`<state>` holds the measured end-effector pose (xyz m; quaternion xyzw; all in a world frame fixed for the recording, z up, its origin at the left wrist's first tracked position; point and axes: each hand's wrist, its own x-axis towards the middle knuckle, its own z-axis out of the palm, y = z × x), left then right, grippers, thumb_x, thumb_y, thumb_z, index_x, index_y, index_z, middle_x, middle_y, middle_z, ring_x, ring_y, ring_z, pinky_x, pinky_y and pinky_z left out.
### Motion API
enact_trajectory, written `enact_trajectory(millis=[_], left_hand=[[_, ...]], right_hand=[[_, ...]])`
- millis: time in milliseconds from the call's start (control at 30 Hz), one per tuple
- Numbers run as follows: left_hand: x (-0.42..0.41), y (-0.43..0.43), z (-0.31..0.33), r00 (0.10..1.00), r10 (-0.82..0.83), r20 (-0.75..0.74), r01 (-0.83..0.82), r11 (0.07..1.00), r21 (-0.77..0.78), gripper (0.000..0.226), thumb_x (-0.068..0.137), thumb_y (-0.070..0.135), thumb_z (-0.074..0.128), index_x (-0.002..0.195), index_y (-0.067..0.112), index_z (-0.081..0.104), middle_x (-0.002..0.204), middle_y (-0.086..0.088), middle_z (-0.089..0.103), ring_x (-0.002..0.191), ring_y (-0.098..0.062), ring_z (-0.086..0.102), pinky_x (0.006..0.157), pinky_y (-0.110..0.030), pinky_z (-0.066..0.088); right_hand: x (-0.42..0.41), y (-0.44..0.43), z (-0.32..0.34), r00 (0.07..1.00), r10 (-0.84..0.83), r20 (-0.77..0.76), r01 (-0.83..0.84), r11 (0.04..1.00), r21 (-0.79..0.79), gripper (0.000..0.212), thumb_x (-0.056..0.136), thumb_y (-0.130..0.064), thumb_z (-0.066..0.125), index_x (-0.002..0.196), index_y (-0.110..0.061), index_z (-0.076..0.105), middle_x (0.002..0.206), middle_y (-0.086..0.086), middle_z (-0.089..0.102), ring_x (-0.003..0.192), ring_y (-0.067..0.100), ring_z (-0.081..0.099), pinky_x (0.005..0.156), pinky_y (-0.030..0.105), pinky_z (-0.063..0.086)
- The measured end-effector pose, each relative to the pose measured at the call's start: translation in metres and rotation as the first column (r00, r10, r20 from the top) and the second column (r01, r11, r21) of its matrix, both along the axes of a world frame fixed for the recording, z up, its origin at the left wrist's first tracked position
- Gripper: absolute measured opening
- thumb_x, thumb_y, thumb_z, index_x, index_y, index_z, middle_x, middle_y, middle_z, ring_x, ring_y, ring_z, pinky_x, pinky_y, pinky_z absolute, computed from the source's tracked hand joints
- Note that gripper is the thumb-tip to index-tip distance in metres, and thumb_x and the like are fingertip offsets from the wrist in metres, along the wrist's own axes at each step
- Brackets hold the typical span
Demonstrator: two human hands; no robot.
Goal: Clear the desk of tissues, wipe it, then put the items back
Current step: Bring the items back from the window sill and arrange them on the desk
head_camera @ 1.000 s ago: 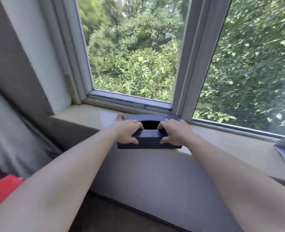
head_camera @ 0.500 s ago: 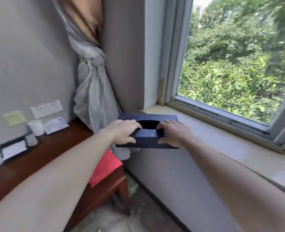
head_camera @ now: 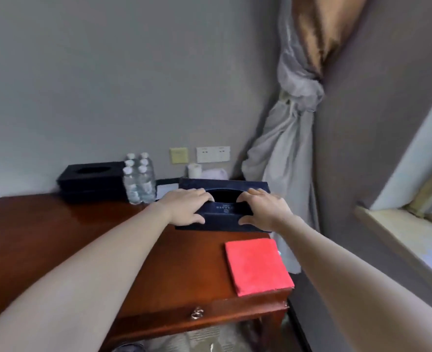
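Grip: left hand [head_camera: 188, 205] and right hand [head_camera: 263, 208] each clasp one end of the dark blue tissue box [head_camera: 223, 212], fingers over its top on either side of the oval slot, thumbs on the near face. Box sits low over the far right part of the wooden desk [head_camera: 83, 237]; landed or just clear, cannot tell.

Nearer than the grip, a folded red cloth [head_camera: 258, 265] lies by the desk corner. Left of the grip: water bottles [head_camera: 140, 181], then a second black box [head_camera: 90, 180].

Step, by my reading: putting items back. Next move calls for lowering the box flat, clear of the bottles, then loosening both hands.

Slot interior is dark, contents unknown. Box hides most of the small pale items behind it. Print on its face is unreadable.
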<state>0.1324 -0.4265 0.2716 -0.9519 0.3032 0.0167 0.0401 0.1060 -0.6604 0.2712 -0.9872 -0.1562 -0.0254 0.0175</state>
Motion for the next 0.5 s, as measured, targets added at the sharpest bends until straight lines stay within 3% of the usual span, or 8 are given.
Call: enact_trajectory(millis=[300, 500], left_hand=[[0.017, 0.104, -0.004, 0.938, 0.348, -0.01, -0.348, 0.937, -0.025, 0.059, 0.093, 0.044, 0.061, 0.144, 0.029, 0.036, 0.14, 0.011, 0.045, 0.129, -0.013, 0.045, 0.104, -0.039, 0.043], [0.007, 0.159, -0.009, 0.869, 0.493, -0.026, -0.494, 0.87, -0.005, 0.059, 0.095, 0.042, 0.06, 0.146, 0.028, 0.035, 0.144, 0.009, 0.044, 0.129, -0.015, 0.046, 0.099, -0.038, 0.047]], right_hand=[[0.099, 0.111, -0.004, 0.933, 0.36, -0.008, -0.36, 0.933, 0.003, 0.06, 0.085, -0.049, 0.066, 0.138, -0.028, 0.045, 0.132, -0.005, 0.05, 0.124, 0.019, 0.044, 0.091, 0.036, 0.04], [0.127, 0.18, -0.012, 0.864, 0.502, -0.037, -0.502, 0.865, 0.0, 0.06, 0.086, -0.05, 0.064, 0.138, -0.028, 0.043, 0.132, -0.005, 0.049, 0.125, 0.019, 0.043, 0.092, 0.037, 0.04]])
